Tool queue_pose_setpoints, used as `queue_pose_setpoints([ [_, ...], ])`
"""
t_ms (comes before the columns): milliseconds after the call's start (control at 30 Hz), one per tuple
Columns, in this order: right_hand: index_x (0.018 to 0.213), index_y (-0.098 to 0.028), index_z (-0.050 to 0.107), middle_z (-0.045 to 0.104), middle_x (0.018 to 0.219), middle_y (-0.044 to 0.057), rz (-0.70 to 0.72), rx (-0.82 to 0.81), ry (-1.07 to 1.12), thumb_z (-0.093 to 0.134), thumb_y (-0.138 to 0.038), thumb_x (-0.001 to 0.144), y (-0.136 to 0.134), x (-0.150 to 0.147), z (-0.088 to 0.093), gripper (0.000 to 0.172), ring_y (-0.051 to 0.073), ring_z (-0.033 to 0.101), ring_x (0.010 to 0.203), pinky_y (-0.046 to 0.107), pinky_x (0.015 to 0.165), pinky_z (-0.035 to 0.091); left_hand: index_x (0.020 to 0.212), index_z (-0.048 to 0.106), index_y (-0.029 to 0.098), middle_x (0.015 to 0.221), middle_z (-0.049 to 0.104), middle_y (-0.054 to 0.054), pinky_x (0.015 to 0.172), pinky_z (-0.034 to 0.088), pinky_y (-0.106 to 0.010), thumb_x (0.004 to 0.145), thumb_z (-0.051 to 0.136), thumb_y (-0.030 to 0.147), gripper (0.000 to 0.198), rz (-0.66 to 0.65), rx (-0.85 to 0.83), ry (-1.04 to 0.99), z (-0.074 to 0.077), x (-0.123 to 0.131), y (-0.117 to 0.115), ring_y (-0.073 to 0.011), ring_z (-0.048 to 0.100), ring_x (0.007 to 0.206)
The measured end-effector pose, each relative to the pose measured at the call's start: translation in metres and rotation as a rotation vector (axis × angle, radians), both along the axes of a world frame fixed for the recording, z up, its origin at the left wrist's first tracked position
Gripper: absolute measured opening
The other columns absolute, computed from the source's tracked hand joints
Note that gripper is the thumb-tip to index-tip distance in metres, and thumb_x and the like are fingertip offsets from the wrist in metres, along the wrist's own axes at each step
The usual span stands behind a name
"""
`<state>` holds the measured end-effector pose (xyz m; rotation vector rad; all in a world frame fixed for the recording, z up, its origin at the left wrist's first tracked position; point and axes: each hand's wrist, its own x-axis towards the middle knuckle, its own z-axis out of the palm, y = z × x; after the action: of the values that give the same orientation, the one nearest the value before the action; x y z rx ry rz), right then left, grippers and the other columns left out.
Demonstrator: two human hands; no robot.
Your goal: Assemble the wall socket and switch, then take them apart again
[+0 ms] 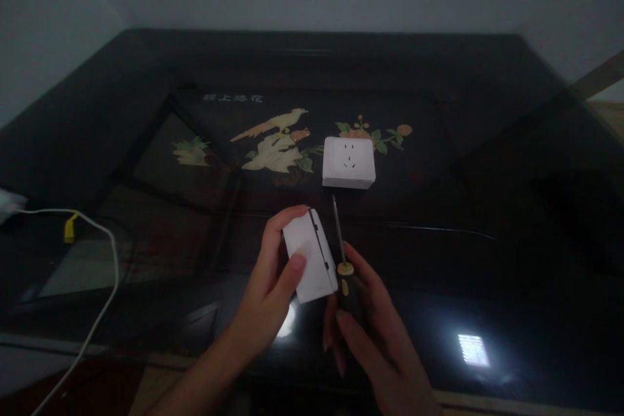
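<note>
Left hand [270, 273] pinches the white box [312, 273], in front and left of the socket [348, 161]. Right hand [380, 328] grips the screwdriver [345, 268] (tip toward the socket). Apparent step: readying the tool; the next move likely calls for aligning it with the box's notched seam [320, 247].

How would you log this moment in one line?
left hand: holds white box | right hand: holds screwdriver, shaft pointing away | socket unit: on black table, beyond both hands
</note>
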<state>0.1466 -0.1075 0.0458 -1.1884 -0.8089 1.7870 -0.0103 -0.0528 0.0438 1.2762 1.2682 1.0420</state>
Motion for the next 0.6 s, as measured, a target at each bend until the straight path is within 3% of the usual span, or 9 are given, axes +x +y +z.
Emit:
queue_pose_setpoints([
  [67,0.144,-0.039,0.029,0.061,0.095,0.002,-0.035,-0.011,-0.035,0.058,-0.042,0.092,0.001,0.006,0.001,0.059,0.014,0.058,0.064,0.025,0.048,0.048,0.141,0.034,0.027,0.144,0.036,-0.011,0.107,0.037,-0.049,0.080,0.059,0.070,0.079,-0.083,0.116,0.021,-0.006,-0.007,0.000,-0.0347,0.040,0.129],
  [100,0.137,-0.038,0.038,0.062,0.092,0.001,-0.048,-0.004,-0.057,0.057,-0.041,0.093,0.002,0.010,0.001,0.048,0.012,0.057,0.061,0.024,0.048,0.047,0.143,0.030,0.028,0.148,0.030,-0.013,0.111,0.032,-0.053,0.072,0.066,0.073,0.092,-0.128,0.169,0.053,-0.009,-0.009,0.000,-0.0386,0.033,0.135],
  [200,0.108,-0.032,0.057,0.063,0.083,0.000,-0.056,0.087,-0.107,0.058,-0.037,0.094,0.006,0.025,0.000,0.015,0.011,0.059,0.062,0.022,0.051,0.050,0.145,0.025,0.032,0.150,0.022,-0.013,0.114,0.026,-0.059,0.062,0.081,0.063,0.105,-0.214,0.267,0.203,-0.014,-0.012,-0.001,-0.0415,0.025,0.140],
  [267,0.108,-0.033,0.059,0.066,0.093,0.000,-0.053,0.169,-0.130,0.069,-0.032,0.087,0.011,0.035,-0.001,0.024,0.012,0.063,0.069,0.022,0.056,0.053,0.144,0.023,0.034,0.146,0.024,-0.012,0.112,0.030,-0.059,0.065,0.085,0.048,0.101,-0.203,0.319,0.299,-0.015,-0.009,0.001,-0.0390,0.028,0.138],
  [400,0.125,-0.043,0.051,0.061,0.123,0.000,-0.027,0.366,-0.235,0.087,-0.022,0.066,0.021,0.053,0.000,0.072,0.017,0.069,0.094,0.026,0.075,0.060,0.142,0.026,0.031,0.138,0.030,-0.012,0.109,0.038,-0.054,0.067,0.081,0.026,0.093,-0.198,0.423,0.370,-0.012,-0.006,0.012,-0.0350,0.036,0.133],
  [467,0.125,-0.043,0.050,0.063,0.119,-0.001,-0.043,0.450,-0.335,0.084,-0.018,0.067,0.027,0.058,0.002,0.072,0.017,0.069,0.097,0.026,0.076,0.060,0.142,0.026,0.032,0.139,0.031,-0.011,0.110,0.037,-0.053,0.068,0.077,0.020,0.091,-0.305,0.448,0.327,-0.010,-0.010,0.021,-0.0340,0.036,0.133],
  [600,0.109,-0.036,0.055,0.067,0.091,-0.004,-0.210,0.618,-0.538,0.076,-0.012,0.074,0.038,0.059,0.007,0.047,0.014,0.069,0.079,0.025,0.069,0.060,0.142,0.027,0.034,0.143,0.031,-0.010,0.113,0.034,-0.054,0.068,0.079,0.021,0.092,-0.467,0.435,0.269,-0.008,-0.019,0.037,-0.0347,0.035,0.135],
])
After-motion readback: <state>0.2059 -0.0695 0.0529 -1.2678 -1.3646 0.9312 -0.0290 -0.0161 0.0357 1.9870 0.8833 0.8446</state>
